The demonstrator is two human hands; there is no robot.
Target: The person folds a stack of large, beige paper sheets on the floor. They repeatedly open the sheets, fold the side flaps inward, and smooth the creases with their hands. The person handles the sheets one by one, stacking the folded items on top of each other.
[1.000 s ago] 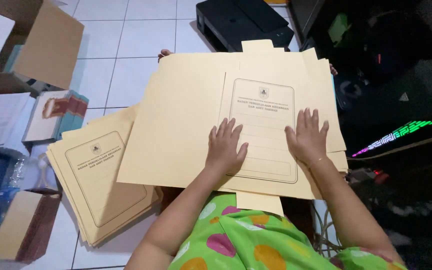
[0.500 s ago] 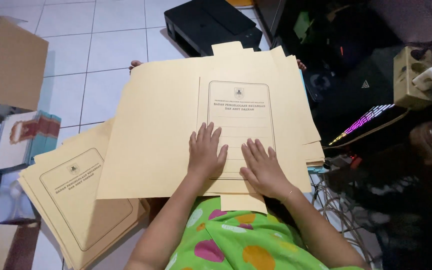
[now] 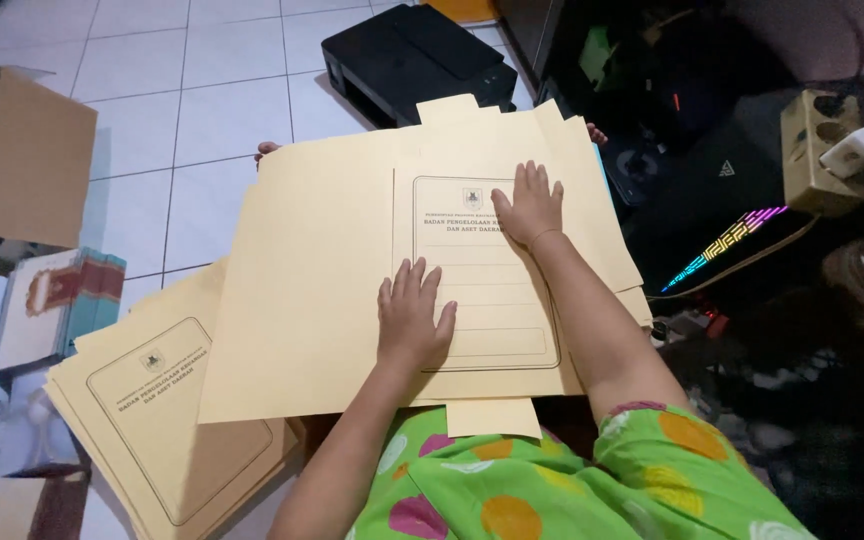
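Observation:
A large unfolded yellow-tan paper folder [image 3: 322, 270] lies spread across my lap, printed panel facing up. My left hand [image 3: 412, 320] rests flat on the lower part of the printed panel, fingers apart. Farther up the same panel, my right hand [image 3: 527, 203] presses flat near its top right corner. Neither hand holds anything. A stack of the same folders [image 3: 167, 410] lies on the floor to my left. My green dotted clothing [image 3: 572, 490] shows at the bottom.
A black printer [image 3: 412, 55] sits on the white tile floor ahead. Cardboard boxes [image 3: 22, 150] and a small carton [image 3: 52, 300] stand at the left. A keyboard with coloured lights [image 3: 727, 245], a power strip [image 3: 822, 150] and cables fill the dark right side.
My right hand has slid up the folder from beside the left hand to the panel's top. The left hand stayed low on the panel. The view shifted slightly.

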